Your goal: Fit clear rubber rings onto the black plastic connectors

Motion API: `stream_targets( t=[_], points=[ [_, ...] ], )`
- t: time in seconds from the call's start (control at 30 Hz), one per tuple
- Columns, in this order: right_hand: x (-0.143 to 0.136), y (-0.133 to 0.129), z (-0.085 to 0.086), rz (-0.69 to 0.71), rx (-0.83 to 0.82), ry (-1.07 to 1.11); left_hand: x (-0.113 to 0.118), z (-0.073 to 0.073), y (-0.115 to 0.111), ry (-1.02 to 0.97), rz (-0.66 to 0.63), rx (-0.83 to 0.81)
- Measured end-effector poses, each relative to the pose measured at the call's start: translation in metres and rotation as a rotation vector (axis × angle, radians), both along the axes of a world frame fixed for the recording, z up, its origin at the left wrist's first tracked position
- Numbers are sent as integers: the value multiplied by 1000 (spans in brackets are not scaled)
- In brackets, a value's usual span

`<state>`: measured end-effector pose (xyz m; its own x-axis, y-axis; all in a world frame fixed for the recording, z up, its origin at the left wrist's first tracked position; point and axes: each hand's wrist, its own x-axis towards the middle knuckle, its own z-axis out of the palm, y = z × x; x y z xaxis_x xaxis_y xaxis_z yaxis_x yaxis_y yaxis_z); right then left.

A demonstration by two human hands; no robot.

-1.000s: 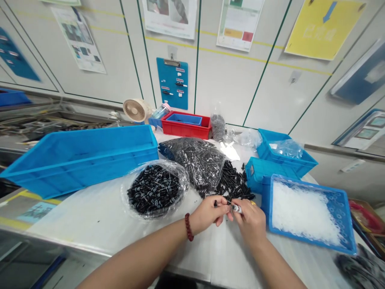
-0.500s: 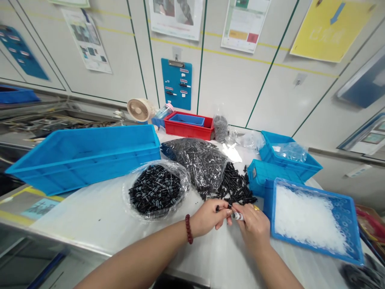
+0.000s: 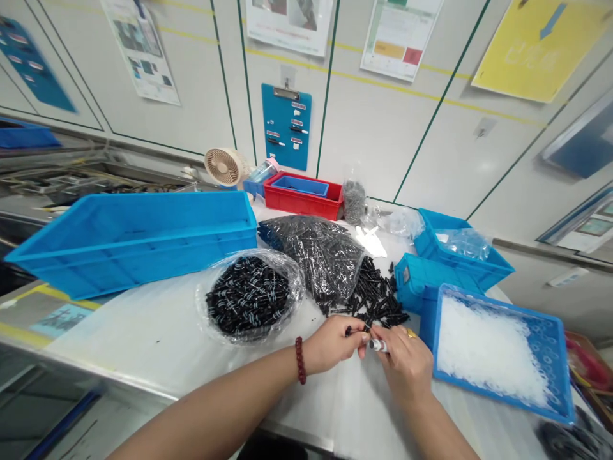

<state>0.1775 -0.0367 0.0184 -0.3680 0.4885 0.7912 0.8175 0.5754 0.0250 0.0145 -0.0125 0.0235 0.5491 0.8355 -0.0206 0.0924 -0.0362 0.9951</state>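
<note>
My left hand (image 3: 332,343), with a dark red bead bracelet at the wrist, pinches a small black part (image 3: 349,331) between thumb and fingers. Close against it, my right hand (image 3: 405,358) is closed around a short white-and-grey cylinder (image 3: 378,345). The fingertips of both hands meet at the black part, so the contact there is hidden. Just beyond them lies a loose pile of slim black parts (image 3: 376,291). Left of the hands, a clear bag (image 3: 204,306) holds black parts with pale bands (image 3: 249,294).
A dark plastic bag of black parts (image 3: 316,252) lies behind the pile. On the right stands a blue tray (image 3: 502,397) of translucent white rings (image 3: 493,348), with blue bins (image 3: 435,275) behind. A large blue bin (image 3: 143,230) stands left; a red bin (image 3: 301,203) is at the back.
The camera view has shifted slightly. My hands stay together in nearly the same place, with only small finger movements at the black part.
</note>
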Motion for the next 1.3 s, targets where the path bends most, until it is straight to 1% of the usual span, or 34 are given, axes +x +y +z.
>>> stream_targets(
  t=[0.13,0.23,0.37,0.47,0.83,1.03,1.13,1.3],
  points=[
    [0,-2,-2,-24,-6,-14,1,-1,-1,-47,-12,-57],
    [-1,-2,-2,-33,-24,-23,2,-1,-1,-66,-10,-48],
    [-2,-1,0,-3,-8,-12,1,-3,0,-89,-52,-28],
    [-2,-1,1,15,-21,11,-1,-5,0,-107,-78,-43],
    [0,-1,0,53,35,74,-3,-5,3,-344,-213,-302],
    [0,-2,0,34,39,39,-3,-3,2,-448,-241,-439],
    [0,-3,-1,38,37,31,-3,-1,2,-470,-255,-472],
    [0,-3,-3,11,-14,-2,-2,-4,1,-441,-244,-467]
  ],
)
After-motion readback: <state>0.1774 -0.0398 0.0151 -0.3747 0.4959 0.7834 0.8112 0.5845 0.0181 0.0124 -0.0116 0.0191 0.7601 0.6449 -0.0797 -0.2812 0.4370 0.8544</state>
